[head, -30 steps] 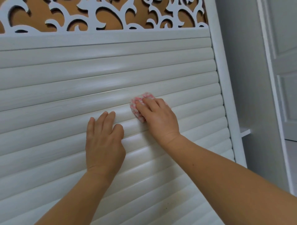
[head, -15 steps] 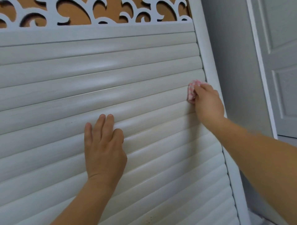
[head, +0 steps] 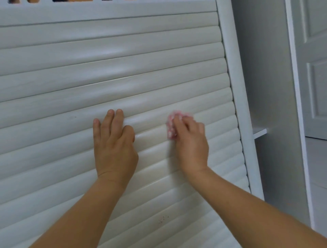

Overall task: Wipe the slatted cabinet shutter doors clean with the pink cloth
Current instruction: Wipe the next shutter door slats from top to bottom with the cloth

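Item 1. Slatted shutter door (head: 53,85): white, horizontal rounded slats, filling most of the view; runs above, below and to the left of both hands. It closes off the cabinet front, so nothing of the cabinet's contents can be seen. Its left and lower parts are cut off by the picture edge.

Item 2. Cabinet frame post (head: 237,99): white upright, to the right of the right hand, well apart from it, bounding the slats.

Item 3. Fretwork panel (head: 74,0): above the slats, far above both hands; only a thin strip of orange and dark openings shows, the rest cut off at the top edge.

Item 4. Small shelf edge (head: 259,132): white ledge jutting from the post's far side, right of the right hand; what it belongs to is hard to make out.

Item 5. Panelled door (head: 316,70): white, far right, partly cut off.

Item 6. Specks (head: 161,219): a few small reddish marks on a lower slat, below and between the two forearms; too small to identify.

Item 7. Left hand (head: 115,143): flat against the slats, fingers extended and close together, gripping nothing.

Item 8. Right hand (head: 190,141): blurred; fingers curled down over the cloth, pressing it to a slat.

Item 9. Pink cloth (head: 171,126): bunched, pink with a pale pattern, mostly hidden beneath the right hand's fingers; only its left and upper edges show. It lies just right of the left hand, apart from it, against the slat.
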`<state>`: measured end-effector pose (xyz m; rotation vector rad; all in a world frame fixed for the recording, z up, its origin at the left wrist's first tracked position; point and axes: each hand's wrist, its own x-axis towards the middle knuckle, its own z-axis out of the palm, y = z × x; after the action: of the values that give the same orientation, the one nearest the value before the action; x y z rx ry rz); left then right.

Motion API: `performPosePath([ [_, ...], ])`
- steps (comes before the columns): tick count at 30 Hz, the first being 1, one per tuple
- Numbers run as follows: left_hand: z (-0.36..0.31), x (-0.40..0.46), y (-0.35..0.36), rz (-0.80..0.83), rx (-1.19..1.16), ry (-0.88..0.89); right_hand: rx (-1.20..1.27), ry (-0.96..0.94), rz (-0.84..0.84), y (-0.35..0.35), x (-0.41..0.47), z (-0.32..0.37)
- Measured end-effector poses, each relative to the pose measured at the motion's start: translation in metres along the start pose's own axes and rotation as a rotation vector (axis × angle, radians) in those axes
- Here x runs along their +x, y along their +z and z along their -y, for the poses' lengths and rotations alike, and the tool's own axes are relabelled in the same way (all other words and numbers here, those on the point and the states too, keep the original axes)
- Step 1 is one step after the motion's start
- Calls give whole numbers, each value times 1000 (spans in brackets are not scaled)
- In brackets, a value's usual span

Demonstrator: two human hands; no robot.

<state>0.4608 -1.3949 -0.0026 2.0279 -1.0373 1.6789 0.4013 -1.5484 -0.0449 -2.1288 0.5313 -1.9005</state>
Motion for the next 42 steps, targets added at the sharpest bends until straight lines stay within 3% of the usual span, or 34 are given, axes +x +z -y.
performPosePath([
  [5,4,0,-3,23,21,36,-62,-406,49,0,-14,23],
  [8,6,0,-5,40,30,60,-92,-447,61,-9,5,-2],
  [11,8,-1,-6,52,34,90,-45,-195,84,-24,18,-33],
  [15,8,-3,-6,65,39,91,-37,312,48,-34,41,-69],
  [17,6,-2,-7,73,38,83,3,436,26,-31,50,-58],
  [19,5,-2,-8,83,34,71,2,368,37,-25,41,-27],
  [23,5,-3,-8,98,12,63,-73,-157,40,-10,-6,40],
  [25,3,-4,-9,106,-9,52,-108,-384,22,-2,-15,43],
  [27,0,-7,-9,108,-30,71,-156,-487,7,-1,-10,32],
  [29,-5,-14,-8,128,-30,154,-214,-477,26,-7,-4,18],
  [32,-13,-23,-3,156,-55,237,-300,-304,85,-22,8,-11],
  [35,-16,-25,0,162,-52,229,-235,127,150,-32,21,-41],
  [37,-16,-26,2,161,-36,237,-94,309,60,-32,27,-49],
  [39,-15,-26,3,155,-29,242,-3,203,-6,-31,29,-28],
  [41,-16,-27,4,146,-24,248,-51,-75,104,-20,20,-8],
  [42,-15,-27,4,139,-19,252,-85,-189,56,-16,16,-4],
])
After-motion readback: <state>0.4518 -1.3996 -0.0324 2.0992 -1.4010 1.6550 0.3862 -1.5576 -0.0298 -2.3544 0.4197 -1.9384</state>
